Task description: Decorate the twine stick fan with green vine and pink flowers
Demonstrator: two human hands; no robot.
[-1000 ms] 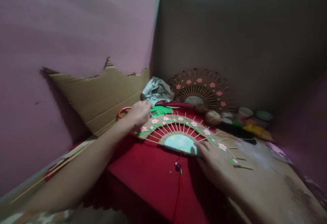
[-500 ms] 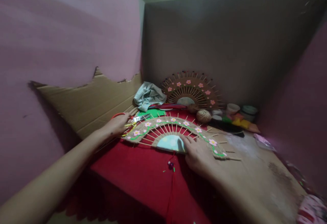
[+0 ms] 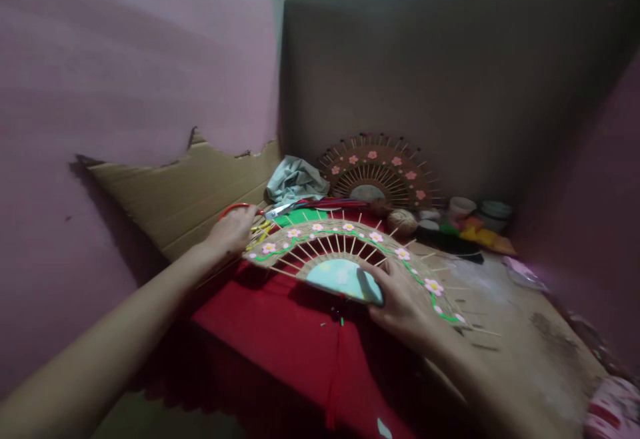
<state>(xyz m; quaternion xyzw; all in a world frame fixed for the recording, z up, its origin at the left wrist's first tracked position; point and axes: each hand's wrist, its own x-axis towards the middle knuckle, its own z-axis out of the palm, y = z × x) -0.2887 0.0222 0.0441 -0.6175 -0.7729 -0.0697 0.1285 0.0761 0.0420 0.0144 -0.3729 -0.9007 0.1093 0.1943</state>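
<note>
A flower-decorated fan (image 3: 349,227) with thin wooden sticks and a pale blue half-round centre lies tilted over the red cloth, its near edge slightly raised. My right hand (image 3: 403,299) grips that centre at its right side, thumb on top and fingers partly hidden beneath. At the fan's left end, my left hand (image 3: 233,231) is closed around a pair of scissors (image 3: 281,211) with red handles, blades pointing right. Yellow handles of some tool (image 3: 261,228) show just beside that hand. A red tassel (image 3: 334,379) hangs below the fan's centre over the cloth's front.
A second, darker fan (image 3: 373,159) leans against the back wall. Near it are a crumpled grey-blue cloth (image 3: 296,180), a ball of twine (image 3: 402,221) and small tubs (image 3: 461,207). Torn cardboard (image 3: 200,192) stands along the left wall. Red cloth (image 3: 250,329) covers part of the table.
My left hand has drawn back left from beyond the fan, bringing the scissors with it and then raising them slightly. My right hand has tilted the fan's near edge up.
</note>
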